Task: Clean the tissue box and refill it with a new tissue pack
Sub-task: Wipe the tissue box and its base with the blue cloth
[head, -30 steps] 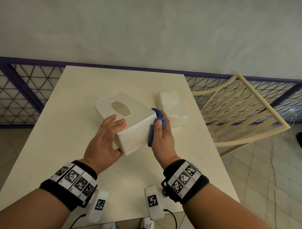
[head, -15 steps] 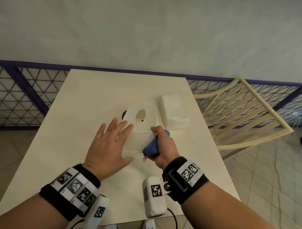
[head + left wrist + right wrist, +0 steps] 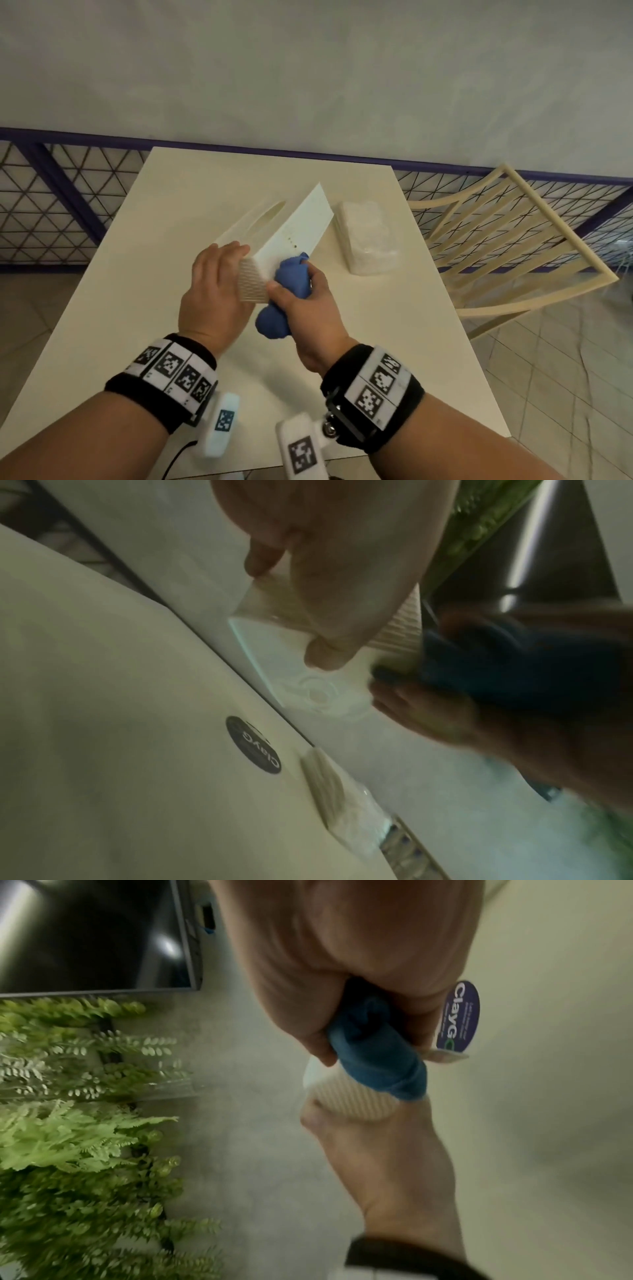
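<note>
The white ribbed tissue box (image 3: 294,222) is tilted on its long edge above the table, its oval opening facing left. My left hand (image 3: 222,270) grips its near end, fingers curled over the top corner; in the left wrist view the left hand (image 3: 325,588) covers the ribbed end (image 3: 397,631). My right hand (image 3: 305,301) holds a bunched blue cloth (image 3: 291,284) pressed against the box's near right corner, and the cloth (image 3: 377,1056) lies on the ribbed face (image 3: 349,1102). The wrapped tissue pack (image 3: 366,240) lies just right of the box.
The cream table (image 3: 137,291) has a dark round sticker (image 3: 253,745) on it. A cream slatted chair (image 3: 507,240) stands close to the table's right edge. A purple lattice railing (image 3: 51,205) runs behind. Ferns (image 3: 68,1137) and a dark screen (image 3: 85,934) show in the right wrist view.
The box turned from lying flat to tilted on its edge. My left hand went from resting flat beside it to gripping its near end. The cloth shifted to the near right corner.
</note>
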